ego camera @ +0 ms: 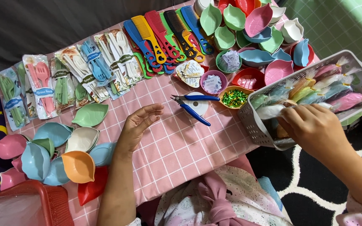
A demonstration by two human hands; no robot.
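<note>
My left hand (139, 123) rests open on the pink checked tablecloth (177, 146), palm up and fingers loosely curled, holding nothing. Blue-handled pliers (191, 104) lie just to its right. My right hand (311, 127) reaches into the white plastic basket (252, 121) at the table's right edge, fingers closed around a wrapped white packet (271, 111). The basket holds several wrapped packets in pastel colours (327, 90).
Leaf-shaped bowls pile at the left (55, 150) and far right (248, 25). A green leaf bowl (91, 114) lies alone. Packed cutlery sets (63, 79) and coloured combs (164, 37) line the far edge. Small bowls hold green bits (234, 98) and paper tags (212, 82). A red basket (42, 205) sits near left.
</note>
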